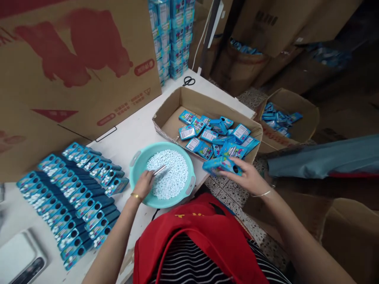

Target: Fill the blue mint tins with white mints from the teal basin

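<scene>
Sitting at the far left of the counter [118,148] is a white device [17,252] with a dark panel, partly out of my view. Behind it stands a large carton [71,90] with red printing, and in front of that carton small blue boxes [68,183] lie packed in slanting rows, many showing a dark round hole and pale pellets at the near end. Next to them, the person's left hand [143,184] has its fingers closed around a small metal tool [159,170], its tip over the pale pellets [174,173] that fill the middle of a turquoise basin [136,165]. Beyond, a tall stack of blue packs [174,39] rises by a pair of black scissors [188,81]. Right of the basin, a shallow cardboard box [167,112] holds a loose heap of blue packs [217,128]. At its near right corner, the right hand [247,175] grips one blue pack [216,166] between thumb and fingers; I can't tell whether that pack touches the box's edge. Farther right, off the counter, another carton [304,122] contains more blue packs [276,118].
</scene>
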A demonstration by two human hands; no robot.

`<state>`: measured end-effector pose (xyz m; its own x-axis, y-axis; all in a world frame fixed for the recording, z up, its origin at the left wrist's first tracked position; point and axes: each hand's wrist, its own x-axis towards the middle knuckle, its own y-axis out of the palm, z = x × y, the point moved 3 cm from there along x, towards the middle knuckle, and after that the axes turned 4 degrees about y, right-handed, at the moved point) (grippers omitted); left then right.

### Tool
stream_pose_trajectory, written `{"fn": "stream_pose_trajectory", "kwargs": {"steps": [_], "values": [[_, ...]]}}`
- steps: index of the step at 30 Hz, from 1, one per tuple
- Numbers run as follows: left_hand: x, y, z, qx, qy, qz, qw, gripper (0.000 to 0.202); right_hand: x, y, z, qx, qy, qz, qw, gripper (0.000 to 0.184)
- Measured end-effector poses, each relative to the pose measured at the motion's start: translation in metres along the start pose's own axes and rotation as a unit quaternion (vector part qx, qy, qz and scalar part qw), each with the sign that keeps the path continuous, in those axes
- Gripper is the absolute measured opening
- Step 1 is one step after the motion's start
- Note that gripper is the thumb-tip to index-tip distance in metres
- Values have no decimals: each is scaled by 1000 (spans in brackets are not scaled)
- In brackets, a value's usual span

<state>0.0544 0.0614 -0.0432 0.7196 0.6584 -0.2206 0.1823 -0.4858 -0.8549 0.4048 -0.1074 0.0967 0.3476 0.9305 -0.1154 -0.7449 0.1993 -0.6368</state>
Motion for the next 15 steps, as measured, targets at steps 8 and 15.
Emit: {"fn": "stream_pose_trajectory", "kwargs": {"steps": [8, 15], "values": [[38, 53, -20, 5, 42, 98, 994, 40, -44, 70, 24, 364, 239, 232, 870, 44], [0, 63, -40, -87, 69, 186, 976, 46, -52, 96, 1, 466, 281, 68, 836, 46]]}}
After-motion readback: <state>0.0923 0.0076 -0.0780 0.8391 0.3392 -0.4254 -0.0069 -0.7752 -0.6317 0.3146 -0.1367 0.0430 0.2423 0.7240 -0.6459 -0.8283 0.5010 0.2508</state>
